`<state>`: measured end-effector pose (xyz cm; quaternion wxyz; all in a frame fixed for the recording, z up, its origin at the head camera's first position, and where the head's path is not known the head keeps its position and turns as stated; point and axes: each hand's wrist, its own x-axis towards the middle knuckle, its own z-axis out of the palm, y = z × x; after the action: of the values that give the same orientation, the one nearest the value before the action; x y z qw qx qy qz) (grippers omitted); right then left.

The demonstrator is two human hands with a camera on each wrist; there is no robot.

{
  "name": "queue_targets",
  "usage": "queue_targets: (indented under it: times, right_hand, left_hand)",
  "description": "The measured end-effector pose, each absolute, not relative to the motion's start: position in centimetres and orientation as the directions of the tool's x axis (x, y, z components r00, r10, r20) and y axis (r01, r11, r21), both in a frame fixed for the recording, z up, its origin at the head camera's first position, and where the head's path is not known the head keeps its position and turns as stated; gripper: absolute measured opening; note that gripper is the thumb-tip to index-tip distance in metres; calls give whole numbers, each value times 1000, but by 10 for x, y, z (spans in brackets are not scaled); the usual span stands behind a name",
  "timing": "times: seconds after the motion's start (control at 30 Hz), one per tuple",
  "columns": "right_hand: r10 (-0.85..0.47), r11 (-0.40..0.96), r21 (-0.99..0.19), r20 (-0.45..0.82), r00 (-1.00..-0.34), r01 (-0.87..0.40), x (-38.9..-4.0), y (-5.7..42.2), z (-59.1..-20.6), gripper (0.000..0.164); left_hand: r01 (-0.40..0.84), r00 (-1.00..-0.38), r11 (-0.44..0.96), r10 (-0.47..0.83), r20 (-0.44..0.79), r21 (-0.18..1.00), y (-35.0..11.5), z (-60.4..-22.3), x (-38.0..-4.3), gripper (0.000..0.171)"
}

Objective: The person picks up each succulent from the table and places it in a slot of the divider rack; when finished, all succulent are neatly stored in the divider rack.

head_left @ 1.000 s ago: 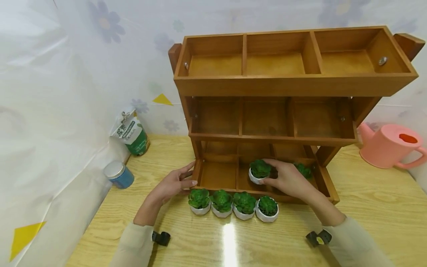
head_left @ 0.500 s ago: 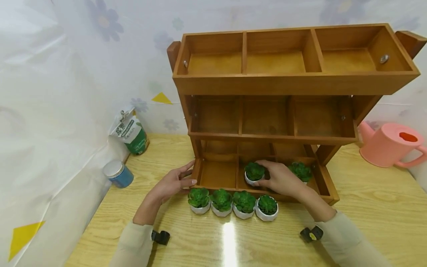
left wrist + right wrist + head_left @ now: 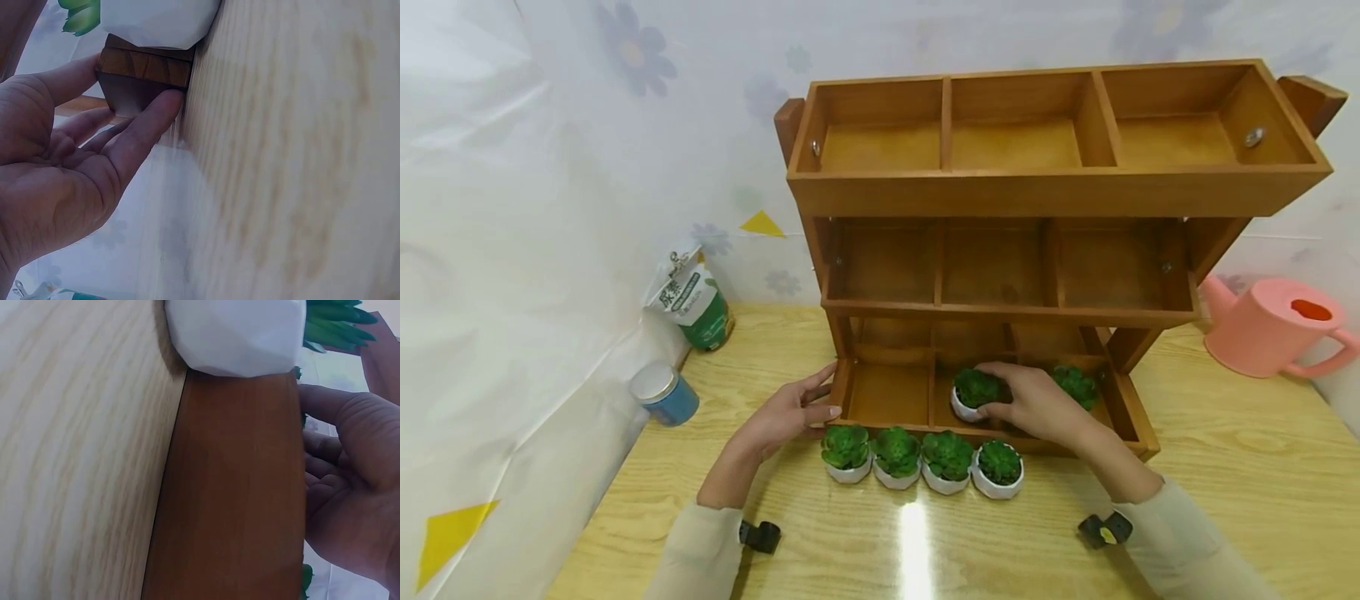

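Note:
A three-tier wooden planter shelf (image 3: 1052, 193) with divided trays stands at the back of the table. My right hand (image 3: 1038, 402) pinches a small potted succulent (image 3: 967, 405) by its white pot, inside the bottom tray's middle compartment. In the right wrist view, the tray's front wall (image 3: 231, 481) partly covers the right hand (image 3: 359, 469). Another succulent (image 3: 1076, 387) sits in the right compartment, partly hidden by that hand. My left hand (image 3: 787, 416) touches the bottom tray's left end, fingers fairly straight; the left wrist view shows its fingertips against the wooden corner (image 3: 145, 69).
Several potted succulents (image 3: 946, 460) stand in a row along the tray's front. A blue jar (image 3: 672, 402) and a clipped green-and-white bag (image 3: 700, 307) are at left. A pink watering can (image 3: 1262, 327) stands right of the shelf.
My right hand has moved left with the succulent, within the middle compartment, mostly in the first half second. More of the right compartment's succulent now shows. The left hand stays put.

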<state>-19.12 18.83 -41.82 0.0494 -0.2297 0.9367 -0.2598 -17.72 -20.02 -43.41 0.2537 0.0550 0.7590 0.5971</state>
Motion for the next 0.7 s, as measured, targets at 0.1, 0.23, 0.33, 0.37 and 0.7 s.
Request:
queue_targets:
  times: [0.1, 0.23, 0.33, 0.37, 0.7]
  right_hand:
    - [-458, 754, -508, 46, -888, -416, -189, 191, -416, 62]
    - [-461, 721, -556, 59, -885, -413, -185, 197, -415, 61]
    - [-450, 690, -612, 56, -891, -387, -182, 204, -413, 61]
    - [-449, 677, -630, 55, -892, -380, -180, 207, -412, 61]
    - [-438, 576, -762, 16, -899, -294, -151, 231, -391, 62]
  left_hand:
    - [-217, -865, 285, 387, -319, 934, -200, -434, -177, 75]
    - [-220, -865, 283, 385, -321, 934, -200, -434, -176, 75]
    - [-224, -866, 280, 383, -323, 933, -200, -434, -175, 75]
    - [-225, -865, 279, 383, -323, 934, -200, -434, -175, 75]
    - [-223, -868, 279, 378, -321, 934, -198, -433, -175, 75]
